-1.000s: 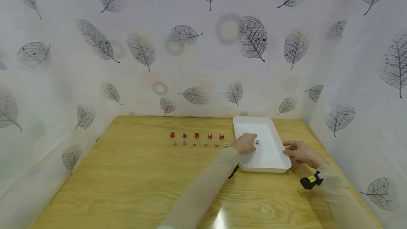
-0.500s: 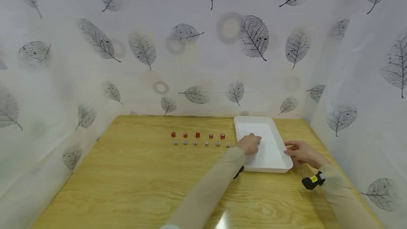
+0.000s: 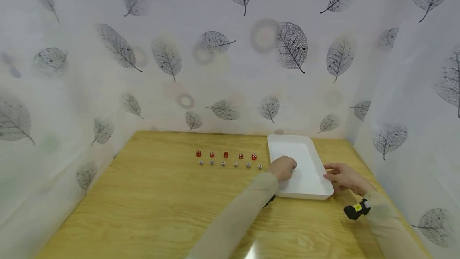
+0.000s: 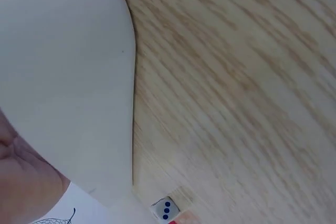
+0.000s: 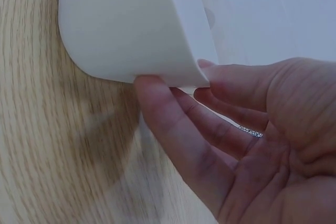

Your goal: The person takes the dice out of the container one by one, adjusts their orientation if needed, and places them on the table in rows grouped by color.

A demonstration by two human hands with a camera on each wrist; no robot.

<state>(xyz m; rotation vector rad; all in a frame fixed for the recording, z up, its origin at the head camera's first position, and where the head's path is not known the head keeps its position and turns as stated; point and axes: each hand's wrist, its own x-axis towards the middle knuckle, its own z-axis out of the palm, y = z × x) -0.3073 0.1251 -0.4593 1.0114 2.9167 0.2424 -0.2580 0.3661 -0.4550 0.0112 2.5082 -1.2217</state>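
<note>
The white tray [image 3: 305,179] lies on the wooden table's right side. My left hand [image 3: 282,168] reaches over its near-left wall and pinches a small die [image 3: 292,170], mostly hidden by the fingers. In the left wrist view, the tray's outer wall [image 4: 79,87] covers most of my left hand [image 4: 29,187]. At the tray's right wall, my right hand [image 3: 346,178] holds the edge, thumb over the rim and fingers against the outside, as the right wrist view shows the hand [image 5: 247,124] on the tray wall [image 5: 121,30].
Left of the tray, a row of several red dice [image 3: 226,155] lies behind a row of several white dice [image 3: 236,164]. One white die [image 4: 165,209] with blue dots shows near the tray in the left wrist view. Leaf-patterned curtains [image 3: 230,79] enclose the table [image 3: 161,195].
My left hand has moved onto the loose die inside the tray, and its fingers have closed round it. The right hand keeps its hold on the tray. The head view has shifted slightly.
</note>
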